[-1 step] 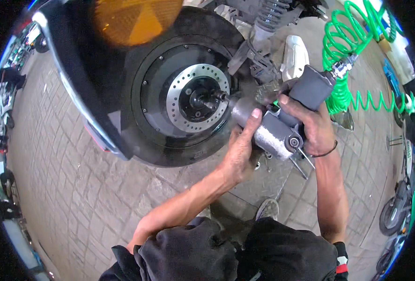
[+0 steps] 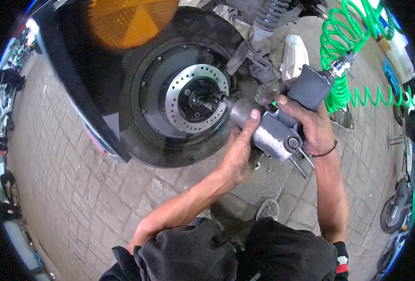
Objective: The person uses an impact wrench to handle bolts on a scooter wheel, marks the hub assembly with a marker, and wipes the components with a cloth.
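My right hand (image 2: 306, 122) is wrapped round the dark grip of an air impact wrench (image 2: 273, 136). From below, my left hand (image 2: 241, 147) grips the wrench's scuffed grey body, its thumb lying along the near side. The socket end (image 2: 215, 96) points left to the hub at the middle of a wheel (image 2: 144, 143). Whether it is seated on a nut there, I cannot make out. A silver brake disc (image 2: 178, 119) with drilled holes surrounds the hub. A metal fitting (image 2: 341, 65) joins the grip to a coiled green air hose (image 2: 337, 91).
A dark body panel with an amber reflector (image 2: 132, 21) overhangs the wheel's upper left. Behind the wrench are a coil-spring shock absorber (image 2: 269, 18) and a white cover (image 2: 294, 56). Paving (image 2: 90, 187) and a metal plate (image 2: 259, 185) lie below; parked motorbikes (image 2: 395, 210) stand right.
The view has shifted very slightly, with the amber reflector a little farther left. Both hands and the impact wrench hold the same pose at the hub.
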A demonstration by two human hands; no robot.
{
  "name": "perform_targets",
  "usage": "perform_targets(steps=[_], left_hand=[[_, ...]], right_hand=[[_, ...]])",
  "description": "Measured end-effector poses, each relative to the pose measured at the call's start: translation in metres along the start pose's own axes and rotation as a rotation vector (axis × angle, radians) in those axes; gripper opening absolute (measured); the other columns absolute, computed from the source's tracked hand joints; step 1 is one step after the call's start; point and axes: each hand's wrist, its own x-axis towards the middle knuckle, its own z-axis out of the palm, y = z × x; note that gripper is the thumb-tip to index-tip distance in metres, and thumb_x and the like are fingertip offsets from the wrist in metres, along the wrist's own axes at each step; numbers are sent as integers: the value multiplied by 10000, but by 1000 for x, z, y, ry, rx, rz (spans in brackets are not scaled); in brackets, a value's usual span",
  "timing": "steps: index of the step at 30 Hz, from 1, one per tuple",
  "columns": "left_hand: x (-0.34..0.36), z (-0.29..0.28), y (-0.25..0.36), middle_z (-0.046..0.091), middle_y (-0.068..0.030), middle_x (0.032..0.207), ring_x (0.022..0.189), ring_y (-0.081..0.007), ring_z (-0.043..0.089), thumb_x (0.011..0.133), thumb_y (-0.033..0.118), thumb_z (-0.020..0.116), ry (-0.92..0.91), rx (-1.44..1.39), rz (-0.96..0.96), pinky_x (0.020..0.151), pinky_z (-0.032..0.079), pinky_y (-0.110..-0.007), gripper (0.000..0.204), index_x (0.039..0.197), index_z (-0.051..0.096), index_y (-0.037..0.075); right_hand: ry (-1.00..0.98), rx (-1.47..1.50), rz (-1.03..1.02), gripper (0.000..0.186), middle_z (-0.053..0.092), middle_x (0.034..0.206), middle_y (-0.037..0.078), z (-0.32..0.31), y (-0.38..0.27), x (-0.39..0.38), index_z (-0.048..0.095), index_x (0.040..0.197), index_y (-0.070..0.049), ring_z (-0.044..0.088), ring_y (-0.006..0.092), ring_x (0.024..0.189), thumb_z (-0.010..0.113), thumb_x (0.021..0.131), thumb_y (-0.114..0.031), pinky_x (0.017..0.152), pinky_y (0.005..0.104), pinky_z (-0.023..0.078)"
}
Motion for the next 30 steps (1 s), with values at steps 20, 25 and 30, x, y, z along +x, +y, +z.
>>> perform_targets(steps=[20,25,30], left_hand=[[6,-6,-3,543,-97,1353,1236,-239,552,920,649,605,-50,-19,-29,1058,460,-424,810,1441,391,66],[7,-9,-4,462,-92,1480,1359,-250,474,901,719,564,-164,-1,-102,1145,413,-443,898,1515,325,109],[9,-4,-5,437,-85,1499,1374,-257,460,877,725,593,-160,-54,-86,1184,368,-455,947,1532,292,110]], right_hand=[[-103,-131,-59,329,690,996,56,2,-4,7,598,1114,-24,665,165,943,781,850,-94,808,304,508],[-180,-361,-139,326,693,979,52,1,-12,7,606,1096,-36,668,156,926,801,838,-75,803,313,522],[-189,-316,-305,292,706,876,34,5,-14,10,669,989,-22,651,118,802,850,800,-150,742,313,542]])
